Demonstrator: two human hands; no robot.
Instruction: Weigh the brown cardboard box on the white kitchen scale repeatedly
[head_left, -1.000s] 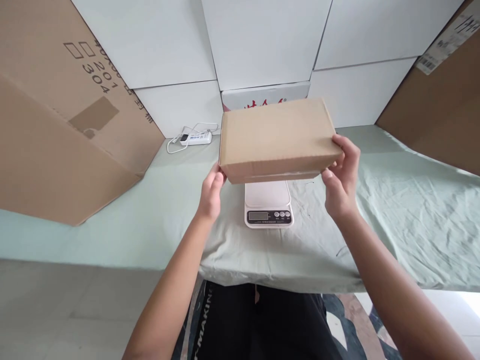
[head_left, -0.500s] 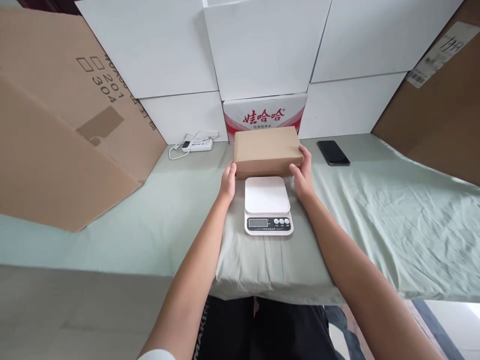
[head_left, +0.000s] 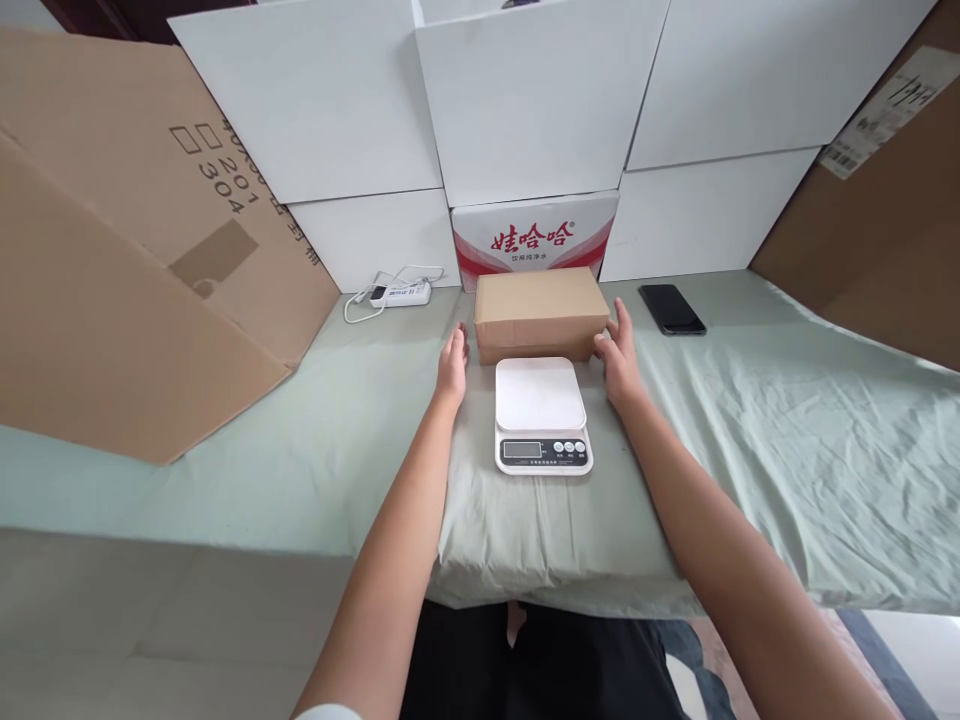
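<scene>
A small brown cardboard box (head_left: pixel 541 312) rests on the pale green cloth (head_left: pixel 750 420), just behind a white kitchen scale (head_left: pixel 541 413). My left hand (head_left: pixel 452 363) lies flat and open a little to the left of the box, apart from it. My right hand (head_left: pixel 619 355) is open too, its fingertips at the box's right lower corner, touching it or nearly so. The scale's platform carries nothing and its display is dark.
A red-and-white printed carton (head_left: pixel 534 235) stands behind the box under stacked white boxes (head_left: pixel 525 100). A black phone (head_left: pixel 671 308) lies at the right, a white power strip with cable (head_left: pixel 397 294) at the left. Large brown cartons (head_left: pixel 127 290) flank both sides.
The box came down from in front of me onto the cloth behind the scale. Both hands have since let go and drawn slightly away from its sides.
</scene>
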